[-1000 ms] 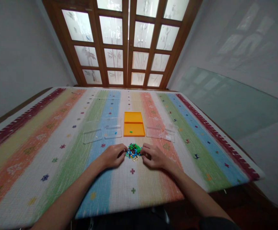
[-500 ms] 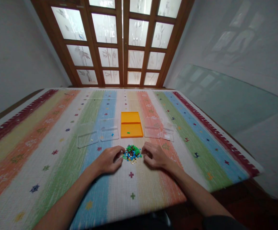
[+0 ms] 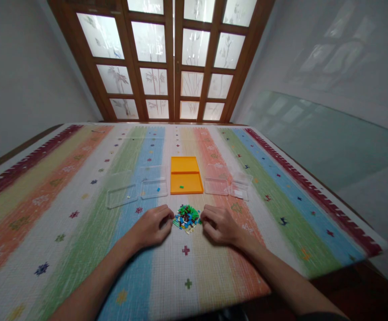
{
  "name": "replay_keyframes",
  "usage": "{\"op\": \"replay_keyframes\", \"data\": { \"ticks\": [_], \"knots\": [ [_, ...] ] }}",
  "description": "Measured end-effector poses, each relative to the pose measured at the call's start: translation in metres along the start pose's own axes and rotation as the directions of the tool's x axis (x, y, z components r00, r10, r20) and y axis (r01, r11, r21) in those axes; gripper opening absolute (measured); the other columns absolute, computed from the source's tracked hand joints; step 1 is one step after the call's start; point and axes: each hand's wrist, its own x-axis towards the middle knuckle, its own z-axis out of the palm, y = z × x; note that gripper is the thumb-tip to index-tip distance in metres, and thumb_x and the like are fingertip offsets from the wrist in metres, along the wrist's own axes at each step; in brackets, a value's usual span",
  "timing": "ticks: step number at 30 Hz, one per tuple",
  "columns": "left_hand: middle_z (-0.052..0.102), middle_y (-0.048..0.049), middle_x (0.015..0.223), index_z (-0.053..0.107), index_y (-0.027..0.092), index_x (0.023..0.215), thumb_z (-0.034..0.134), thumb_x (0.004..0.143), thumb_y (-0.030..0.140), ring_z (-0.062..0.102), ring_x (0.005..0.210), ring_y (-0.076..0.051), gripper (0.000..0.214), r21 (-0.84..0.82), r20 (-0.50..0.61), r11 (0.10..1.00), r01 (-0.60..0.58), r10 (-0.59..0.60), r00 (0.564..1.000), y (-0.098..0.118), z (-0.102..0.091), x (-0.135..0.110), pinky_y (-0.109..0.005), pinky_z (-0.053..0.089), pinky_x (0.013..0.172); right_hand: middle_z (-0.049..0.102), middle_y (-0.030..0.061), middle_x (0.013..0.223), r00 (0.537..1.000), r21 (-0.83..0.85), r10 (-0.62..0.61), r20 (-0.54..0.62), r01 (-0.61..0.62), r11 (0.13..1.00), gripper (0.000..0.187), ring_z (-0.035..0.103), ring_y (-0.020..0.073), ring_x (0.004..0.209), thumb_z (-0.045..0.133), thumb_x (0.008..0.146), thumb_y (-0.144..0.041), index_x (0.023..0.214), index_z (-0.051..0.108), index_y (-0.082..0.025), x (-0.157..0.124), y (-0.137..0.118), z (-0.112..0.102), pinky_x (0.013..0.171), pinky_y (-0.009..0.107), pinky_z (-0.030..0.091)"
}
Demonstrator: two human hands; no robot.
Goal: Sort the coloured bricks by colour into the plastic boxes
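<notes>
A small heap of toy building bricks [image 3: 187,217], mostly green, blue and brown with some pale yellow ones, lies on the striped cloth between my hands. At its left edge is my left hand [image 3: 155,226], thumb and forefinger curled until their tips nearly meet. My right hand [image 3: 220,224] rests on the opposite side, fingers bent inward against the thumb, tips at the heap's right edge. Whatever either pinch holds is too small or hidden to make out. Beyond the heap, an open orange case [image 3: 187,177] holds one green brick [image 3: 181,187] in its near half.
Left of the case stand two clear plastic boxes, the outer box [image 3: 113,204] and the inner box [image 3: 154,195], each with tiny pieces. To the right are a clear box [image 3: 216,192] and a smaller clear box [image 3: 244,196] with something white inside.
The view has shifted slightly, so the table's contents appear a little lower and further right. Both hands stay beside the brick heap, with their fingers still curled.
</notes>
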Motion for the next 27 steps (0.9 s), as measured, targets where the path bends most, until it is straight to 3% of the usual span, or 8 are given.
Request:
{"op": "replay_keyframes", "data": {
  "ticks": [12, 20, 27],
  "knots": [
    [0.059, -0.0009, 0.072, 0.062, 0.018, 0.085, 0.05, 0.085, 0.017, 0.053, 0.064, -0.015, 0.012, -0.022, -0.019, 1.0, -0.006, 0.006, 1.0, -0.0035, 0.0002, -0.001, -0.026, 0.039, 0.061, 0.051, -0.0024, 0.065, 1.0, 0.037, -0.008, -0.002, 0.008, 0.999, 0.009, 0.043, 0.0124, 0.054, 0.052, 0.08, -0.013, 0.078, 0.055, -0.021, -0.0007, -0.0097, 0.0016, 0.054, 0.027, 0.03],
    [0.059, -0.001, 0.071, 0.061, 0.018, 0.082, 0.05, 0.086, 0.019, 0.052, 0.063, -0.014, 0.012, -0.028, -0.019, 1.0, -0.006, 0.005, 1.0, -0.0035, 0.0004, -0.0004, -0.026, 0.039, 0.06, 0.054, -0.0024, 0.061, 0.991, 0.001, 0.119, -0.069, -0.119, 0.993, 0.012, 0.045, 0.0119, 0.052, 0.051, 0.074, -0.012, 0.081, 0.057, -0.019, -0.0025, -0.0074, 0.004, 0.053, 0.025, 0.032],
    [0.06, -0.0013, 0.072, 0.061, 0.018, 0.084, 0.049, 0.088, 0.019, 0.053, 0.063, -0.014, 0.013, -0.021, -0.01, 1.0, 0.015, -0.015, 1.0, -0.0046, 0.0027, -0.0017, -0.026, 0.039, 0.061, 0.062, 0.0015, 0.065, 0.979, -0.055, 0.191, -0.076, -0.195, 0.979, 0.01, 0.054, 0.0135, 0.055, 0.05, 0.08, -0.013, 0.08, 0.058, -0.019, -0.0021, -0.0062, 0.0051, 0.056, 0.025, 0.037]
  ]
}}
